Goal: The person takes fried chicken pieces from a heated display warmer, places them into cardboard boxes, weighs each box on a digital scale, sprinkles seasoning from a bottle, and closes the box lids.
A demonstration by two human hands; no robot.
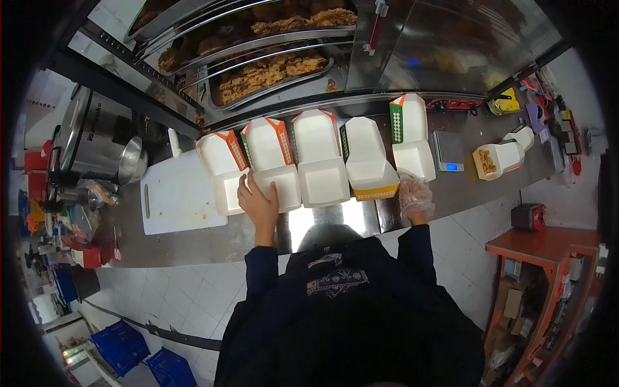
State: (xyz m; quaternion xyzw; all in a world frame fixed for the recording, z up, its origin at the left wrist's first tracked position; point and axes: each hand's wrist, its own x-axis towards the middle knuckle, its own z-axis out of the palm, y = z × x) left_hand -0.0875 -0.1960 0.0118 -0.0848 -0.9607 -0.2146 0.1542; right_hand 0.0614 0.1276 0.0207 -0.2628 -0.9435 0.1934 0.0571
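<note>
Several open paper food boxes with white insides stand in a row on the steel counter. My bare left hand [259, 205] has its fingers apart over the leftmost box [229, 193] and the second box [285, 186]; whether it touches them is unclear. To the right come a third box [324, 184] and a fourth box with a yellow front [371, 178]. My right hand [416, 196], in a clear plastic glove, is at the front edge of the rightmost box in the row [413, 157]. Its fingers are blurred by the glove, so their grip is hard to make out.
A digital scale [448, 147] sits right of the row, then a box holding fried food [487, 162]. On the left lie a white cutting board [181, 198] and a metal bowl [133, 162]. Behind stands a glass display cabinet with trays of fried chicken [271, 75].
</note>
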